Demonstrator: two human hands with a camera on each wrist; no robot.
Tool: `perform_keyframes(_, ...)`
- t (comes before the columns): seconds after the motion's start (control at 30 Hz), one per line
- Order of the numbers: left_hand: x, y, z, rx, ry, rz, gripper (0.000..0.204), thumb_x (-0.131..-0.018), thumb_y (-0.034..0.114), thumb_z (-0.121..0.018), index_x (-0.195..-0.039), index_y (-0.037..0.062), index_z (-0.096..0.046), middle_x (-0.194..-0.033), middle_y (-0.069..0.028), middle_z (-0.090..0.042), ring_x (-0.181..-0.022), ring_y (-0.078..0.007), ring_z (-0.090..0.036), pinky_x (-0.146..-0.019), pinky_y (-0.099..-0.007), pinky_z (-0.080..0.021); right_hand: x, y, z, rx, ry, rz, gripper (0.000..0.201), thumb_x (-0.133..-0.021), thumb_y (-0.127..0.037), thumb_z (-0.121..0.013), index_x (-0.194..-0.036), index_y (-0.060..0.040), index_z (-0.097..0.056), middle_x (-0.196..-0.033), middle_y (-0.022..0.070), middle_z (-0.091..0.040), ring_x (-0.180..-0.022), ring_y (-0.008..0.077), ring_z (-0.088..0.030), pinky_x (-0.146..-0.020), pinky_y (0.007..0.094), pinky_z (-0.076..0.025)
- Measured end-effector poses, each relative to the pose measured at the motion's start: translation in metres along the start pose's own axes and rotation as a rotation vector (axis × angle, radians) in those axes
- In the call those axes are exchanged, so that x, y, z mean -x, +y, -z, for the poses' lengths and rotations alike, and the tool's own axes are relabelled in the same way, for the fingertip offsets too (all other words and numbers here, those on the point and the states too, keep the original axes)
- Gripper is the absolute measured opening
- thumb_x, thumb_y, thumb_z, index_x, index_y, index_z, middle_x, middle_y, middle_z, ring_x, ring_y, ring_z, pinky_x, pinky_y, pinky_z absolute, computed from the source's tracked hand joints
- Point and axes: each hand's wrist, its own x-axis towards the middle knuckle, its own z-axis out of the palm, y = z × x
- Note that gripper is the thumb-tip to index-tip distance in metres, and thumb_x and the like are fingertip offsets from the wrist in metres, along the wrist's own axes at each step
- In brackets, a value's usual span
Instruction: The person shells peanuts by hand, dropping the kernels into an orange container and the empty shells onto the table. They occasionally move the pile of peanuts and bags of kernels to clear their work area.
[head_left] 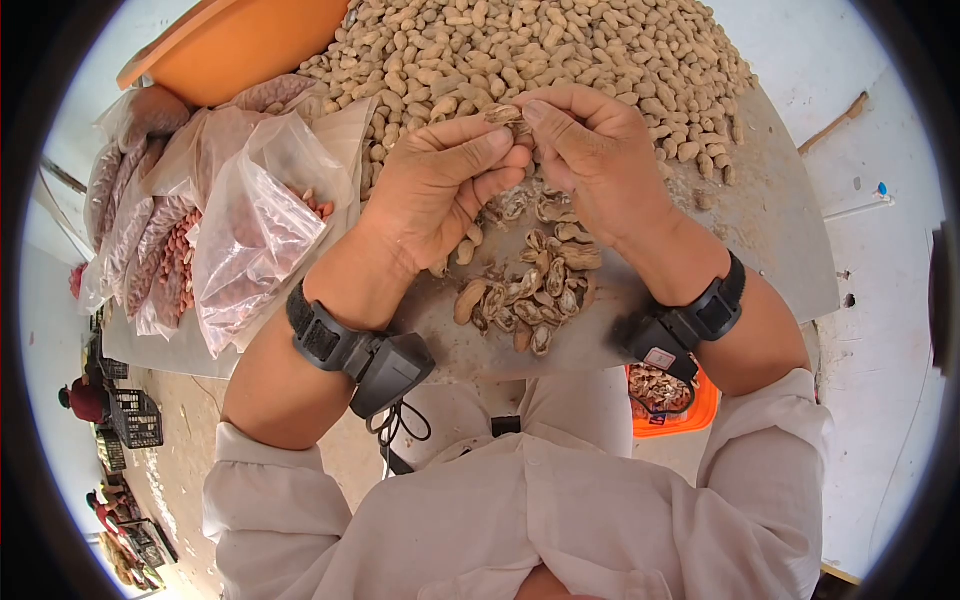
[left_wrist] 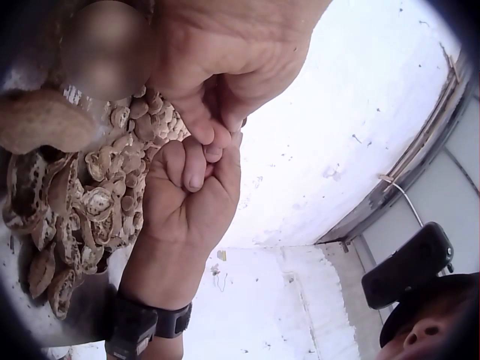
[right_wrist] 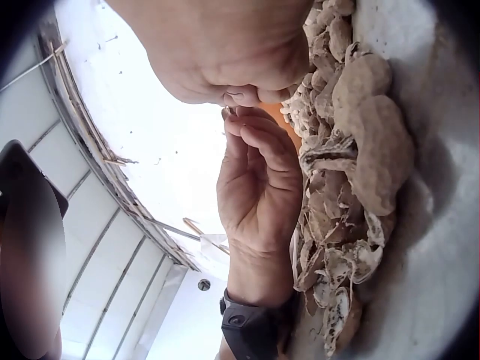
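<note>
In the head view a peanut shell (head_left: 505, 116) is pinched between the thumb and fingers of the left hand (head_left: 435, 185). The right hand (head_left: 605, 165) meets it there, thumb and forefinger pinching the shell's right end. Both wrist views show the fingertips of the left hand (right_wrist: 262, 184) and right hand (left_wrist: 191, 195) together, mostly covering what they hold. Below the hands lie broken, empty shells (head_left: 530, 300) on the table (head_left: 430, 320).
A large heap of unshelled peanuts (head_left: 560, 50) fills the far side. Plastic bags of red kernels (head_left: 260, 220) lie at the left beside an orange basin (head_left: 235, 50). An orange container (head_left: 675, 415) with shell bits stands below the table's near edge.
</note>
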Motion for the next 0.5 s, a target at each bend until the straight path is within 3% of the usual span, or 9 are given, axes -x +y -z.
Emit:
perform_keyframes(0.27,0.0012,0.0027,0.0000,-0.019,-0.011,0.026,0.018,-0.088,0.006,-0.052,-0.101,-0.0055,-0.057,-0.095,-0.0138,-0.063,-0.079,-0.0161,-0.064,-0.071,-0.0220,-0.056,0.0000,-0.0029,-0.0011,0.130,0.002,0.071,0.018,-0.084,-0.013,-0.059,-0.091,0.0037,-0.062,-0.067,0.0014,-0.058,-0.057,0.0037,-0.048,-0.049,0.0184,-0.038)
perform_keyframes(0.5,0.0013,0.0049,-0.0002,-0.023,-0.012,-0.017,0.015,-0.087,0.008,-0.055,-0.095,-0.0039,-0.060,-0.085,-0.0096,-0.064,-0.074,-0.0133,-0.064,-0.066,-0.0209,-0.055,0.0021,-0.0068,-0.0003,0.389,-0.022,0.175,0.019,-0.083,-0.013,-0.060,-0.093,0.0029,-0.064,-0.074,0.0036,-0.064,-0.065,0.0059,-0.054,-0.057,0.0202,-0.044)
